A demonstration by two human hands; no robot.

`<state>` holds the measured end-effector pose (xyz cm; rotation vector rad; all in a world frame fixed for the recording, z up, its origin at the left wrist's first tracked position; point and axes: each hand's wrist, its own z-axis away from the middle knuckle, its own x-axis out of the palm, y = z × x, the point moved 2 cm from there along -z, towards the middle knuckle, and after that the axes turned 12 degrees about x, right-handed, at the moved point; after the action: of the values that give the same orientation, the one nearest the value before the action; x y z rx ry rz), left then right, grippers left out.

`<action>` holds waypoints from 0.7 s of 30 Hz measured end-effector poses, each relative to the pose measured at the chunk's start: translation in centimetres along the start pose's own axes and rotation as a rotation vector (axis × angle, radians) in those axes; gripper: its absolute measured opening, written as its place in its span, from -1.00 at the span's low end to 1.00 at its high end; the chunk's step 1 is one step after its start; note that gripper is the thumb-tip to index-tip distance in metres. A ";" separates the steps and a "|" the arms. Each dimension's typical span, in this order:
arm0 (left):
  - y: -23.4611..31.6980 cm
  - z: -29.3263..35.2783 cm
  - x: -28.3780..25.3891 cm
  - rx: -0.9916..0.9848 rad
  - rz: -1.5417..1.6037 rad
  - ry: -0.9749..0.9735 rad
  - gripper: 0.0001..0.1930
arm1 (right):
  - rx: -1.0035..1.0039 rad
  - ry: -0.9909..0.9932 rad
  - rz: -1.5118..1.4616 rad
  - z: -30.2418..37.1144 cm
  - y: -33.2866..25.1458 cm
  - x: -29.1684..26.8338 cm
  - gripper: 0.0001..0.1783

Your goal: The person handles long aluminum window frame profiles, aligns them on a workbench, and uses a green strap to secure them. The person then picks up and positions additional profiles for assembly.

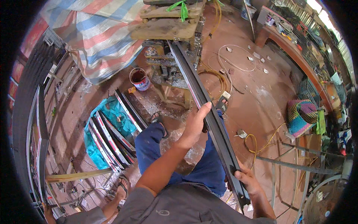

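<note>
A long dark metal profile (219, 136), grooved along its length and with a pale strip on one edge, slants across the middle of the view. Its far end rests at a worn machine stand (167, 30) littered with metal chips; its near end lies beside my right hip. Around its middle my left hand (194, 127) is closed, thumb on top. Close to the near end my right hand (249, 181) grips the same profile, with some fingers hidden underneath.
Similar profiles (108, 138) lie on a teal sheet (91, 149) at left. A paint bucket (140, 80) stands by the machine. Yellow hose (220, 78) coils on the floor. At right are a woven basket (301, 117) and metal frame (298, 166). Another person's sleeve (84, 217) shows lower left.
</note>
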<state>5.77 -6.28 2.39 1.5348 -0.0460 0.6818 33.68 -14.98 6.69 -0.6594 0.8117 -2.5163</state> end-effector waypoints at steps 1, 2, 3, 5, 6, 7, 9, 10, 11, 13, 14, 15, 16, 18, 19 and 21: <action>0.3 -0.4 -0.1 -0.026 0.005 -0.008 -0.58 | 0.028 0.007 -0.006 0.1 -0.2 0.1 -0.06; 0.7 -0.8 -0.2 -0.052 0.009 -0.016 -0.60 | 0.030 0.022 -0.003 -0.4 -0.5 0.2 -0.06; 1.1 -1.2 -0.2 -0.079 0.018 -0.025 -0.61 | 0.037 0.037 0.003 -0.8 -0.8 0.3 -0.06; 1.5 -1.4 -0.5 -0.093 0.017 -0.041 -0.62 | 0.058 0.049 0.006 -1.0 -0.4 0.1 -0.05; 1.4 -1.2 -0.6 -0.105 0.018 -0.046 -0.63 | 0.053 0.042 0.008 -1.2 -0.4 0.0 -0.04; 1.3 -1.2 -0.7 -0.108 0.004 -0.035 -0.63 | 0.048 0.034 0.009 -1.3 -0.3 -0.1 -0.03; 0.8 -1.3 -0.9 -0.117 -0.024 -0.017 -0.63 | 0.054 0.027 0.002 -1.5 -0.3 -0.2 0.00; 0.6 -1.5 -1.0 -0.091 -0.041 -0.009 -0.63 | 0.066 0.025 -0.005 -1.5 -0.3 -0.2 0.01; 0.4 -1.6 -1.0 -0.066 -0.058 0.000 -0.63 | 0.093 0.026 -0.017 -1.4 -0.5 -0.1 0.01; 0.1 -1.7 -0.9 -0.040 -0.057 0.015 -0.62 | 0.132 0.021 -0.031 -1.4 -0.5 -0.2 0.03; 0.1 -1.7 -0.7 -0.042 -0.037 0.023 -0.62 | 0.146 0.015 -0.034 -1.5 -0.2 -0.5 0.03; 0.3 -1.7 -0.6 -0.038 -0.018 0.030 -0.62 | 0.155 0.006 -0.032 -1.6 -0.1 -0.7 0.04; 0.6 -1.7 -0.6 -0.044 -0.016 0.029 -0.63 | 0.153 0.013 -0.037 -1.7 0.1 -0.8 0.05; 1.0 -1.6 -0.5 -0.056 -0.013 0.024 -0.66 | 0.152 0.026 -0.048 -1.7 0.4 -0.9 0.06; 0.5 -1.8 -0.8 -0.041 -0.021 0.022 -0.65 | 0.154 0.031 -0.054 -1.7 0.4 -0.8 0.06; -0.5 -2.2 -1.4 -0.010 -0.037 0.020 -0.64 | 0.170 0.041 -0.068 -1.6 0.0 -0.5 0.06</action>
<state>4.03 -4.71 1.15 1.5149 -0.0055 0.6664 33.18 -14.05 5.36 -0.5892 0.5889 -2.6313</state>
